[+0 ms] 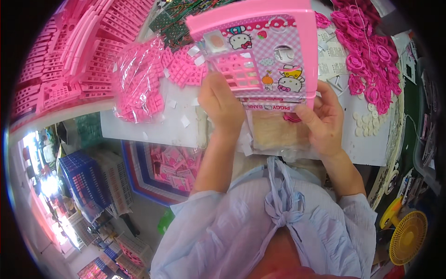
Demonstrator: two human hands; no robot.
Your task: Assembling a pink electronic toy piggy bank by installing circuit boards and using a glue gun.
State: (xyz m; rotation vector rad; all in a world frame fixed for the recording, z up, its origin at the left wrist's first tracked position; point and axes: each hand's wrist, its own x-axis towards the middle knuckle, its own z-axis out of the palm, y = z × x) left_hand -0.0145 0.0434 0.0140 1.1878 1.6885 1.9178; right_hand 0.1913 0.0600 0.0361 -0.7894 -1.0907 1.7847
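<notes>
Over the white table (176, 132) I hold up a pink plastic panel (297, 44), its face covered by a checked sheet with cartoon cats. It has a rectangular opening filled by a pink grid piece (239, 69) and a round hole. My left hand (222, 102) grips the panel's lower left edge, beside the grid, with its fingertips partly hidden. At the lower right corner my right hand (325, 123) pinches the panel between thumb and fingers. Below the panel lies a tan, plastic-wrapped pad (274, 130).
Left are stacked pink panels (69, 56), a clear bag of pink grids (138, 86) and loose grids (183, 69). Wired circuit boards (172, 21) lie behind. Right are magenta ring-shaped parts (371, 60), white discs (367, 123) and a yellow fan (409, 237). A blue-rimmed bin (139, 172) stands below.
</notes>
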